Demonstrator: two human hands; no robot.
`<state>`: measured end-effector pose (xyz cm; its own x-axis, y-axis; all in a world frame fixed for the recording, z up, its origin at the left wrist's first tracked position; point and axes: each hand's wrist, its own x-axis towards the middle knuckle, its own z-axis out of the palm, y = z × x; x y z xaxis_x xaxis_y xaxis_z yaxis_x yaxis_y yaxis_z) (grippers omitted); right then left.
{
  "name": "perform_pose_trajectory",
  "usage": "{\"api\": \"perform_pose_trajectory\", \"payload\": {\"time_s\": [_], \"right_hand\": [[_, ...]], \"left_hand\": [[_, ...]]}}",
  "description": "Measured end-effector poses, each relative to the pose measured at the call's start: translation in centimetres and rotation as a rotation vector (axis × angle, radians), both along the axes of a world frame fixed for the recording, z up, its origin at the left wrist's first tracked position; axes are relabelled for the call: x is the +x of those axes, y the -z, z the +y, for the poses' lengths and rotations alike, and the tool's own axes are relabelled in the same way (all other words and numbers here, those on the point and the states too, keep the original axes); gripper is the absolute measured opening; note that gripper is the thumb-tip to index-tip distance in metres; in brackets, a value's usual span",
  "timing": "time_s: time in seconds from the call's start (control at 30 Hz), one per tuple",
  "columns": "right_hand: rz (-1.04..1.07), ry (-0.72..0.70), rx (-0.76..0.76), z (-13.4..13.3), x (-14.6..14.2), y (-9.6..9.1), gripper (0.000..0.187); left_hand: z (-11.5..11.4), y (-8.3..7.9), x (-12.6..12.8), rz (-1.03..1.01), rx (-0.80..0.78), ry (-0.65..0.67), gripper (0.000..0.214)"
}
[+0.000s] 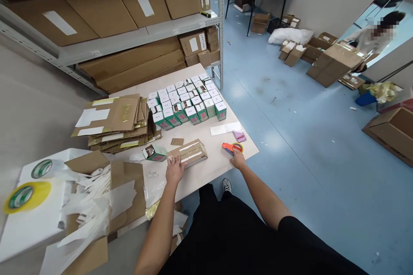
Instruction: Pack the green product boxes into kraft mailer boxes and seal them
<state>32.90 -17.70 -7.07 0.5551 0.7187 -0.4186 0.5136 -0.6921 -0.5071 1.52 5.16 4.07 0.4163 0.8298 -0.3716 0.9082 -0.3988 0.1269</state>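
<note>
My left hand rests with fingers spread on the near end of a small flat cardboard box sealed with tape strips, lying on the pale table. A small green-and-white carton lies on its side just left of that box. My right hand reaches to the table's right corner and touches an orange-and-blue tape dispenser with a yellow roll; its fingers are curled at the handle, grip unclear.
Several upright green-and-white cartons stand in rows at the table's far end. Flattened cardboard is stacked left, tape rolls and scraps nearer. Shelving with boxes stands behind. A person handles boxes at far right.
</note>
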Motion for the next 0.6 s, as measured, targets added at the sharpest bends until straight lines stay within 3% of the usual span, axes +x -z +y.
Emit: {"api": "perform_pose_trajectory", "payload": {"time_s": [0.2, 0.3, 0.6], "right_hand": [[-0.101, 0.189, 0.077, 1.4, 0.6, 0.6, 0.029], [-0.141, 0.196, 0.13, 1.8, 1.7, -0.2, 0.025], [-0.289, 0.183, 0.321, 4.1, 3.5, -6.9, 0.022]], "left_hand": [[-0.9, -0.3, 0.0, -0.018, 0.0, -0.004, 0.079], [-0.9, -0.6, -0.1, -0.022, -0.015, 0.009, 0.08], [-2.4, -0.8, 1.3, -0.033, 0.05, 0.007, 0.072]]}}
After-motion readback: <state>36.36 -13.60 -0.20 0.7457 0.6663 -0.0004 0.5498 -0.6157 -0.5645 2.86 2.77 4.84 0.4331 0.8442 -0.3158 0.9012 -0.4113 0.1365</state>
